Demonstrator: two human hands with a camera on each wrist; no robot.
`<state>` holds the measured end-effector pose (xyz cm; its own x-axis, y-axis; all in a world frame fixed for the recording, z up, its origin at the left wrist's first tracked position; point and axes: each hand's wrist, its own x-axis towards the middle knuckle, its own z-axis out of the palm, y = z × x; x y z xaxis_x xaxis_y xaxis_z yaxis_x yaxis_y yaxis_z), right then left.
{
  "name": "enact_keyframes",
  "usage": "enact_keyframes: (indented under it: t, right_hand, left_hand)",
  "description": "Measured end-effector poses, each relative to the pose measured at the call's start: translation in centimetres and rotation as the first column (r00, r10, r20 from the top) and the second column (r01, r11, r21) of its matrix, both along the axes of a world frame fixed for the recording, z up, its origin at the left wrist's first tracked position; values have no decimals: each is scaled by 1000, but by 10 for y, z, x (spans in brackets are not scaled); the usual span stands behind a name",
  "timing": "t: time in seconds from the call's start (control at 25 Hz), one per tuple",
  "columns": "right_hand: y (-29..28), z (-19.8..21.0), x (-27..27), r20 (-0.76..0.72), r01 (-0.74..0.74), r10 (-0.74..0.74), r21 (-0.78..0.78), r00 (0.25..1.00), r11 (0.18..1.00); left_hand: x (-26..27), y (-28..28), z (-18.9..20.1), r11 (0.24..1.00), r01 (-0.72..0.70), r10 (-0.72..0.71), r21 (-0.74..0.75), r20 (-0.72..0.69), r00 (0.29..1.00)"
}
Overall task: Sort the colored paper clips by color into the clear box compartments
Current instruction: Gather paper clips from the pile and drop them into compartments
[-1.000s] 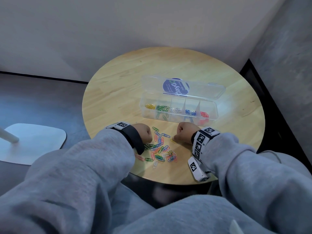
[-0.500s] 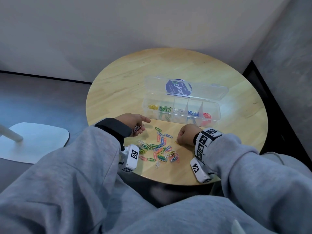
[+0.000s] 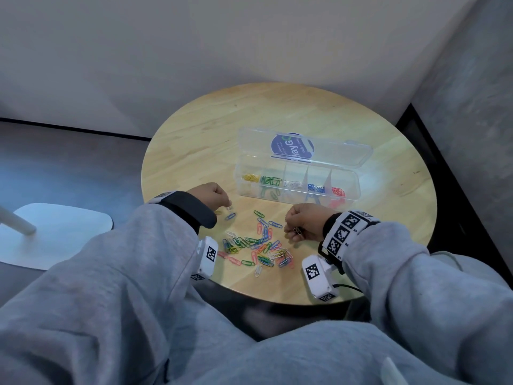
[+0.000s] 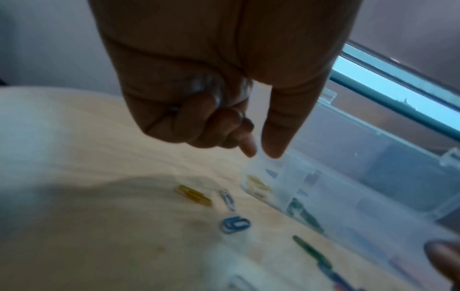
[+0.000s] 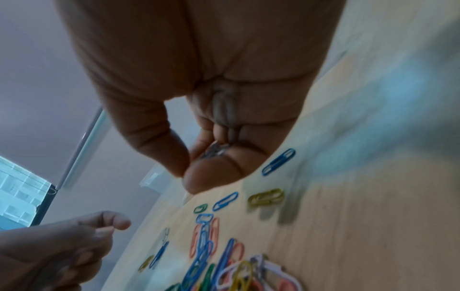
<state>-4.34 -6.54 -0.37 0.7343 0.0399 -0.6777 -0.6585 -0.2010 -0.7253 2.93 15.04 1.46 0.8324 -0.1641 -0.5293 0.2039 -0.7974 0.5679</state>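
Note:
The clear box (image 3: pixel 350 196) lies open on the round wooden table (image 3: pixel 194 151), its lid (image 3: pixel 327 151) folded back. Its compartments hold, left to right, yellow, green, white, blue and red clips. A mixed pile of paper clips (image 3: pixel 258 245) lies near the front edge. My left hand (image 3: pixel 226 202) hovers left of the box with fingers curled round pale clips (image 4: pixel 209 88), thumb and forefinger pointing down. Under it lie a yellow clip (image 4: pixel 194 195), a white clip (image 4: pixel 227 199) and a blue clip (image 4: pixel 235 224). My right hand (image 3: pixel 294 232) grips several silvery clips (image 5: pixel 215 152) just right of the pile.
Walls close in behind and to the right of the table. A white flat base (image 3: pixel 55 234) with a pole stands on the floor at the left. My grey sleeves and lap fill the foreground below the table's front edge (image 3: pixel 277 300).
My left hand has lifted off the pile and moved left and away toward the box's left end, forearm turned. Three loose clips now lie below it. The right hand has stayed put.

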Motion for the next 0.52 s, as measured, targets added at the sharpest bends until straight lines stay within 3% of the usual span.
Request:
enact_keyframes:
  t: [0.12,0.24,0.4,0.52]
  right_hand:
    - [7,3,2,5,-38,38,-25,999,999]
    - [18,8,6,-8,-64,64,-47,998,997]
    - [31,7,12,11,-136,137,-20,991,990]
    - [38,5,19,55,-316,339,-245,939,917]
  left_hand:
    - [1,7,1,980,45,-72,194,135,988]
    - [6,4,-4,911,212,-257,355,83,963]
    - [15,-4,-13,841,342,-393,420,38,919]
    - [17,-9,-17,852,346,-382,392,15,924]
